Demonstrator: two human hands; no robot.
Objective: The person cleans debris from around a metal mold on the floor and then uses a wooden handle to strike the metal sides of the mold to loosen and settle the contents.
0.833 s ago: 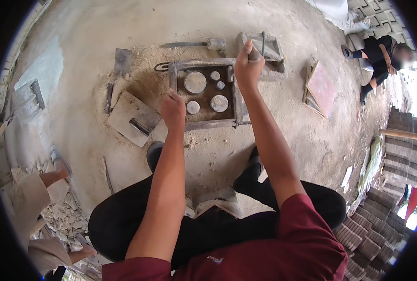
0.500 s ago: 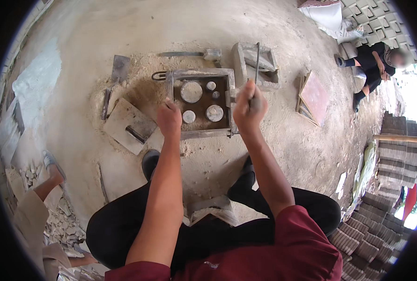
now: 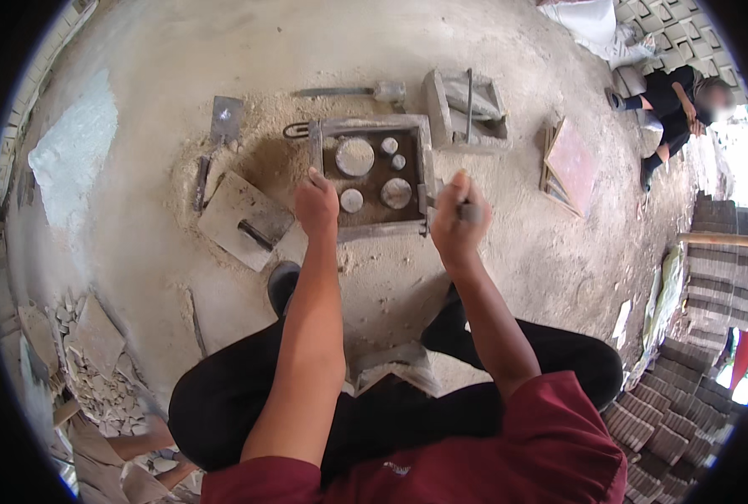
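Frame [image 3: 382, 229] flat on the dusty floor [image 3: 517, 252], near the middle of the view and between both hands, with five round discs [image 3: 354, 157] of differing sizes standing apart inside. Far left, pale sheet [image 3: 76, 155]; lower down, broken scraps [image 3: 109, 391] heaped near another person [image 3: 92, 454] in beige. Farther right, thin dark bar [image 3: 202, 181] and, just above, flat dark blade [image 3: 225, 120], both beside loose sand [image 3: 265, 151]. Near these, square board [image 3: 227, 210] turned askew, with short bar handle [image 3: 256, 235] on top. Left hand [image 3: 317, 206] curled tight on the frame's left wall, hiding part of it. Beyond the frame, long tool with blocky end [image 3: 389, 92]. Right hand [image 3: 458, 216] closed around blurred dark handle [image 3: 471, 212], just beside the frame's right wall; cannot tell what kind of tool. Beyond, grey tray [image 3: 439, 113] with slim rod [image 3: 469, 101] across it. Farther right, pink-topped boards [image 3: 575, 164], stacked; then seated person [image 3: 668, 97] in dark clothes, and ridged grey stacks [image 3: 710, 286] toward the right edge.
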